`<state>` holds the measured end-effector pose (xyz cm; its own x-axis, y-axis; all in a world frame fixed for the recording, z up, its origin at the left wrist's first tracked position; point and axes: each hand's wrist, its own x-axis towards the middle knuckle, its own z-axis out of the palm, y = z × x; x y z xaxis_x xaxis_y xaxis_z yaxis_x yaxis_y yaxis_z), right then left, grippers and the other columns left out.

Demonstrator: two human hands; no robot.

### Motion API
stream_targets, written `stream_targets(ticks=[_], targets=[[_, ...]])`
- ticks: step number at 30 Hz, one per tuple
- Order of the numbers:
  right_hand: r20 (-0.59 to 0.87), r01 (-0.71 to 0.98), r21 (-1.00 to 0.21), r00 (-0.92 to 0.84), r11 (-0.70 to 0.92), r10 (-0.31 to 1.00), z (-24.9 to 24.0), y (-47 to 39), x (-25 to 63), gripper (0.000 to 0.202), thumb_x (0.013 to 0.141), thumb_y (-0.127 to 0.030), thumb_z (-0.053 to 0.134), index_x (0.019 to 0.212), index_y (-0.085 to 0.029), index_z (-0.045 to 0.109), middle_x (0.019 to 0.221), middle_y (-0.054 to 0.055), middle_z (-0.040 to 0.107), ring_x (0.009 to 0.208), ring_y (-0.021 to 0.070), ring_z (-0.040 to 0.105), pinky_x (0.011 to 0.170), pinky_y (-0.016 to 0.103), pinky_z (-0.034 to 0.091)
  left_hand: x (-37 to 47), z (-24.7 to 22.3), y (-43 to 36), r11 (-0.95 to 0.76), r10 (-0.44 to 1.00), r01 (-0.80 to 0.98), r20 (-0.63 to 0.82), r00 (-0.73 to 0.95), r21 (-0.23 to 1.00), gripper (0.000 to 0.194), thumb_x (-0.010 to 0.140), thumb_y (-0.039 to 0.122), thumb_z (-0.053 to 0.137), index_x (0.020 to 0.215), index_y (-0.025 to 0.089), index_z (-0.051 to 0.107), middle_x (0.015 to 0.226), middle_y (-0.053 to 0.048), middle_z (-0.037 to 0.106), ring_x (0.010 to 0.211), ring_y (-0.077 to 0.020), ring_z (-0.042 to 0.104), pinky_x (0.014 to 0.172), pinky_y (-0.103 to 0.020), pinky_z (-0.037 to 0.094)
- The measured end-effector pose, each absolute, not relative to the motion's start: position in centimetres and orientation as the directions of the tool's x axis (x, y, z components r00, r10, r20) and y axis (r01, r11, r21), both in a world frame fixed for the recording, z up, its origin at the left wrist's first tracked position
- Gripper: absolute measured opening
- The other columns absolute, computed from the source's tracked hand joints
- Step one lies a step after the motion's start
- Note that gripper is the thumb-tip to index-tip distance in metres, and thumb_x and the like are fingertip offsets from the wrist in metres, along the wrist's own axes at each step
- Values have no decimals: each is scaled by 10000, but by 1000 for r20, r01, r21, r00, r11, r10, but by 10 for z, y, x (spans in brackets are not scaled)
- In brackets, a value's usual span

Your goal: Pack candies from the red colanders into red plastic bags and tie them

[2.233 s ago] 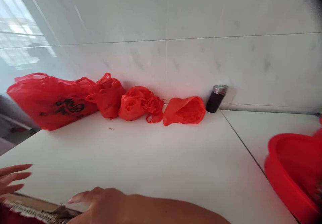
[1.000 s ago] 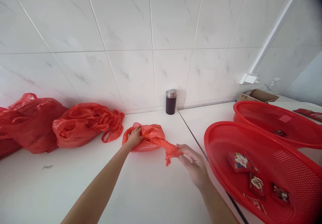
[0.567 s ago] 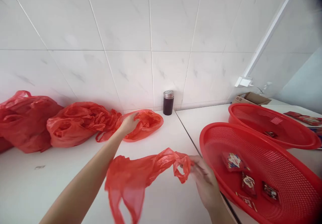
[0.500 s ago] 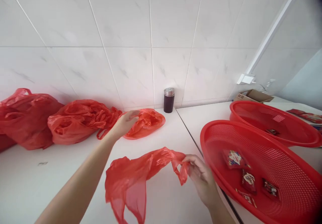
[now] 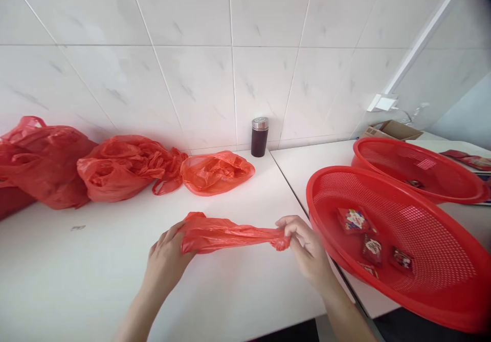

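A thin red plastic bag (image 5: 230, 234) is stretched sideways between my two hands, above the white table (image 5: 238, 296). My left hand (image 5: 169, 255) is closed on its wider left end, the fingertips partly hidden behind the plastic. At the narrow, bunched right end, my right hand (image 5: 305, 244) pinches the bag between thumb and fingers. Behind it, against the wall, another red plastic bag (image 5: 217, 173) lies loosely spread. To its left sits a rounded, crumpled red bag (image 5: 123, 170).
A fuller red bag (image 5: 49, 163) stands far left. A dark flask with a silver lid (image 5: 260, 137) is by the wall. At right, a red basket (image 5: 433, 229) holds several small packets (image 5: 355, 220); a second red basket (image 5: 383, 150) and a cardboard box (image 5: 395, 129) lie behind.
My left hand came back from the spread bag by the wall and took hold of the held bag's left end. The bag, hanging loosely before, is now pulled out straight.
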<state>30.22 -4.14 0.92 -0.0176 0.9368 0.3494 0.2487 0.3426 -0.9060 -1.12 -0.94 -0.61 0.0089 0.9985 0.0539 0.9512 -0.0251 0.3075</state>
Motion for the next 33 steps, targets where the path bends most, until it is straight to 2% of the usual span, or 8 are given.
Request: stream_targets(ticks=[6, 9, 14, 18, 21, 26, 29, 33], targets=[[627, 469, -723, 138, 507, 767, 46, -55, 288, 244, 844, -43, 388, 834, -230, 545, 1054, 75, 605, 1009, 203, 594, 785, 350, 495, -1, 17, -32, -29, 994, 826, -74, 86, 563, 680, 716, 530, 655, 1338, 319, 477, 1458, -44, 441, 1287, -306, 454, 938, -411, 475], [692, 363, -651, -76, 667, 718, 76, -70, 258, 303, 848, -23, 384, 942, -245, 568, 954, 51, 645, 876, 173, 624, 716, 313, 512, 16, 22, -35, -69, 995, 763, -15, 103, 643, 552, 790, 554, 576, 1266, 279, 540, 1397, -76, 502, 1245, -300, 495, 937, -417, 473], [449, 521, -537, -489, 663, 748, 60, -61, 213, 279, 856, -109, 437, 1037, -221, 617, 845, 32, 693, 757, 184, 625, 700, 330, 497, 31, 35, -38, -39, 999, 624, 12, 48, 780, 330, 886, 498, 436, 864, 220, 612, 893, -46, 663, 809, -221, 639, 723, -333, 512], [288, 757, -437, -395, 487, 872, 18, -36, 209, 430, 936, -210, 381, 1355, -228, 474, 975, 67, 706, 805, 206, 658, 656, 317, 478, 35, 35, -42, 35, 994, 510, -82, 70, 859, 365, 866, 359, 466, 1187, 225, 575, 737, 22, 614, 682, -170, 610, 636, -271, 495], [160, 865, -321, -351, 385, 922, 5, -21, 221, 509, 934, -270, 430, 1439, -273, 366, 879, 44, 719, 741, 210, 672, 603, 300, 447, 29, 21, -41, -35, 996, 639, -26, 87, 769, 539, 841, 211, 412, 1375, 272, 450, 845, 4, 599, 649, -143, 587, 626, -259, 483], [-64, 950, -67, -310, 306, 948, 14, -5, 248, 731, 715, -181, 685, 1398, -199, 426, 918, 100, 723, 820, 276, 679, 770, 400, 440, -5, -4, -31, -52, 997, 934, 76, 27, 352, 724, 760, 68, 359, 1431, 343, 370, 1249, -98, 458, 605, -123, 567, 527, -269, 418], [-99, 929, -146, -356, 340, 929, 31, -13, 262, 755, 702, -168, 695, 1404, -229, 425, 973, 88, 722, 880, 272, 665, 896, 464, 401, -23, -5, -29, -23, 1000, 916, 1, 24, 400, 719, 773, 84, 354, 1447, 333, 337, 1358, -107, 397, 743, -156, 627, 552, -268, 461], [60, 806, -467, -381, 364, 923, 59, -53, 302, 552, 846, -378, 614, 1373, -377, 448, 1270, 8, 621, 1165, 234, 562, 1067, 433, 329, -29, 5, -39, -85, 991, 766, -29, 134, 637, 658, 838, 191, 392, 1461, 387, 323, 1441, -48, 398, 1125, -230, 591, 893, -354, 511]])
